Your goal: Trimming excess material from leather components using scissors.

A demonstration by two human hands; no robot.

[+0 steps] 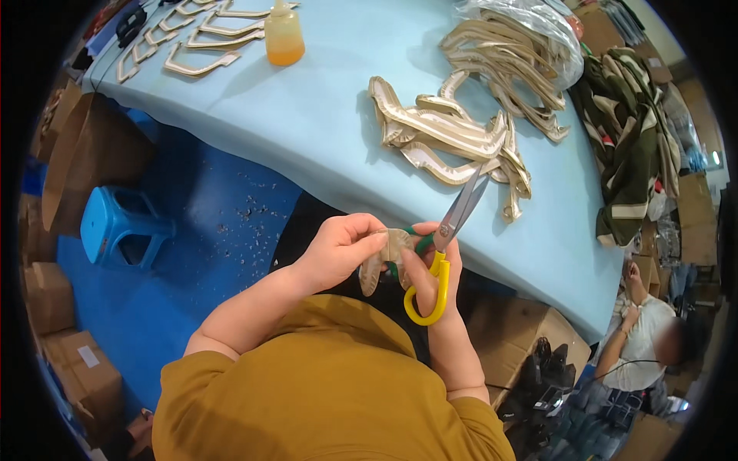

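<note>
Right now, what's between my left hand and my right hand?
In the head view, a bent beige strip lies between your left hand and right hand, touched by the fingers of both.

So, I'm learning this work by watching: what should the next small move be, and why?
Perhaps let the left hand hold the tan piece while the right hand turns the scissors toward it: both hands pinch the piece, but the blades point away, toward the table.
</note>
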